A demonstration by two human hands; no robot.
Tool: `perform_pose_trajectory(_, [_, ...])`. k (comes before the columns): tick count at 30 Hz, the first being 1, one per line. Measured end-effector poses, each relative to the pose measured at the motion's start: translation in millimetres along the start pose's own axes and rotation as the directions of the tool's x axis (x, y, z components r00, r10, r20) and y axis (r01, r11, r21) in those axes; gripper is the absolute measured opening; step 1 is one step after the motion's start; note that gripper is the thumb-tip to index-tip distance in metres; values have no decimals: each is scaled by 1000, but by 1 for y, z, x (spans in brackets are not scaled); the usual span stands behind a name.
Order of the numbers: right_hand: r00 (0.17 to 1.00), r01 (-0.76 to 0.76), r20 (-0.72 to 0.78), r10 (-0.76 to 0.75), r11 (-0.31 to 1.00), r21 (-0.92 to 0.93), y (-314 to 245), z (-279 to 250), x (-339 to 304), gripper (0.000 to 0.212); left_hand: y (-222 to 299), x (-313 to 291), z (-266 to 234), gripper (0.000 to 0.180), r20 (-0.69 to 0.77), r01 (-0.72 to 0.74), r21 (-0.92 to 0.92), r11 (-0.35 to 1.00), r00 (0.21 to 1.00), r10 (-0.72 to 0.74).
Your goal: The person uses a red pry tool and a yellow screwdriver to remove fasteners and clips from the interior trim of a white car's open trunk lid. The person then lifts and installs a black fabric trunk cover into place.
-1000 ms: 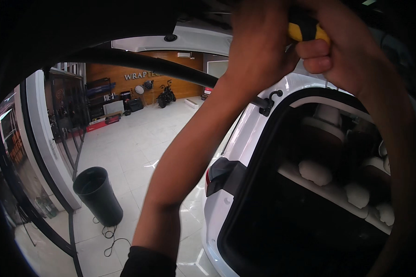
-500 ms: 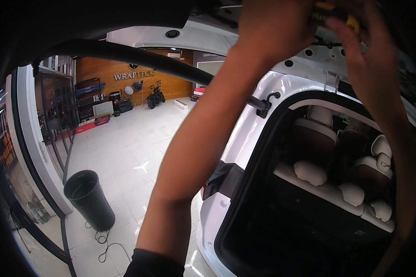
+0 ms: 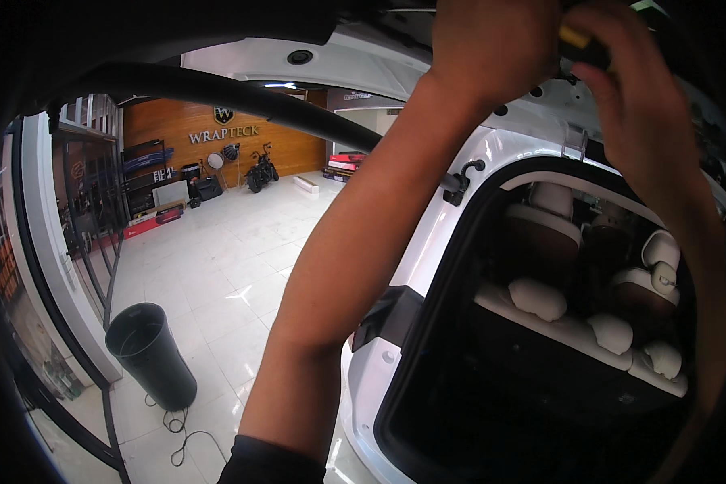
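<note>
Pale floor (image 3: 218,282) runs back to a wood-toned wall (image 3: 157,133) in the head view, and here at the white car (image 3: 371,375) both hands are up by the raised tailgate (image 3: 371,68)! The right hand (image 3: 641,81) sits farther right than a second ago, and less of the yellow tool (image 3: 575,36) shows between the hands, so the work, by my reading, carries on overhead with the tool shifted. Blurred as it is, that right hand curls thumb and fingers around it. The left hand (image 3: 500,48) shows only its back alongside; fingers hidden, so pinching or spread, I can't tell.
</note>
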State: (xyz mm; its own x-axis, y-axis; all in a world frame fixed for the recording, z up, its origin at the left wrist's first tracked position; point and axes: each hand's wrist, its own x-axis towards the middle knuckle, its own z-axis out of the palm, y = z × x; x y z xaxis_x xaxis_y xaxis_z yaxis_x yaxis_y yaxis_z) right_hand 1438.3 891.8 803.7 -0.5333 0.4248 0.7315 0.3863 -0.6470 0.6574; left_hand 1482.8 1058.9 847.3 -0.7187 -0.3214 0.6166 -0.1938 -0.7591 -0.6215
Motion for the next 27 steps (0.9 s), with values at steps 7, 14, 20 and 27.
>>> perform_pose_trajectory(7, [879, -477, 304, 368, 684, 552, 3, -20, 11, 21, -12, -4, -2, 23, -27, 7, -33, 999, 1000, -8])
perform_pose_trajectory(14, [662, -722, 417, 623, 679, 133, 23, -7, 0, 42, -14, -3, -5, 38, -30, 40, -12, 999, 999, -40])
perform_pose_trajectory(20, [950, -226, 231, 210, 973, 47, 22, -12, -6, 43, -15, -4, 2, 34, -44, 18, 47, 999, 999, -16])
perform_pose_trajectory(27, [484, -870, 628, 609, 263, 416, 19, -4, 6, 40, -12, -13, -5, 26, -49, 9, -10, 1000, 999, -10])
